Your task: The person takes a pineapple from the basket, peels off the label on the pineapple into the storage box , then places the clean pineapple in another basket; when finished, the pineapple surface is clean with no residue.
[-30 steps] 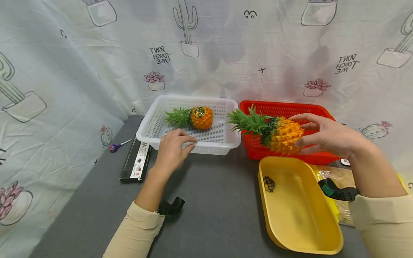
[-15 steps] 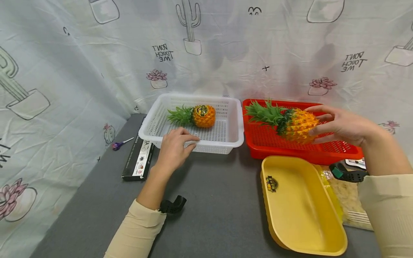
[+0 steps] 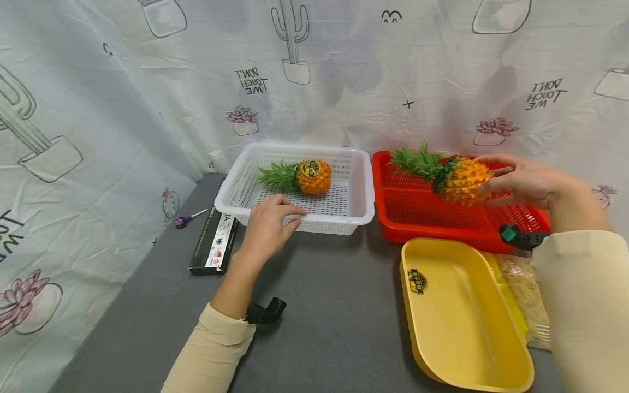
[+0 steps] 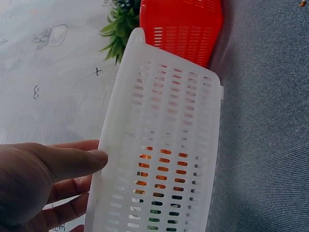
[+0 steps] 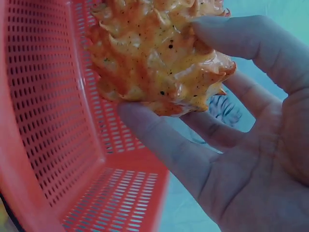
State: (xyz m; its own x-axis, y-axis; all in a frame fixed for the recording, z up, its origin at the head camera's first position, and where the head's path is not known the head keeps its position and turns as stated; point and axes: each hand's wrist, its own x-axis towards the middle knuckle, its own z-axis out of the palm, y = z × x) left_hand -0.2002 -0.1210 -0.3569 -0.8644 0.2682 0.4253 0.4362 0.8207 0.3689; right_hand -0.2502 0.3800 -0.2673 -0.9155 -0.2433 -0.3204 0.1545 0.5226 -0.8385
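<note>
My right hand [image 3: 535, 183] grips the base of an orange toy pineapple [image 3: 466, 183] with a green leafy crown. The fruit lies sideways above the red basket [image 3: 425, 215], its crown pointing left. In the right wrist view, thumb and fingers curl round its spiky body [image 5: 154, 58], apart from the slotted basket wall. My left hand [image 3: 269, 225] pinches the near rim of the white basket [image 3: 339, 220]; the left wrist view has the thumb on the rim's near side and fingers behind it. Inside that basket lies another pineapple [image 3: 319, 179], with a round black-and-yellow sticker.
A yellow tub [image 3: 457, 316] stands in front of the red basket, beside a clear packet [image 3: 523, 289]. A black-and-white box [image 3: 214, 245] and a wrapped lollipop [image 3: 185, 219] lie at the left. A printed curtain [image 3: 339, 76] hangs behind the baskets.
The right hand has carried the pineapple right and back, from the red basket's front left to above its middle. The left hand stays at the white rim. The view has shifted slightly.
</note>
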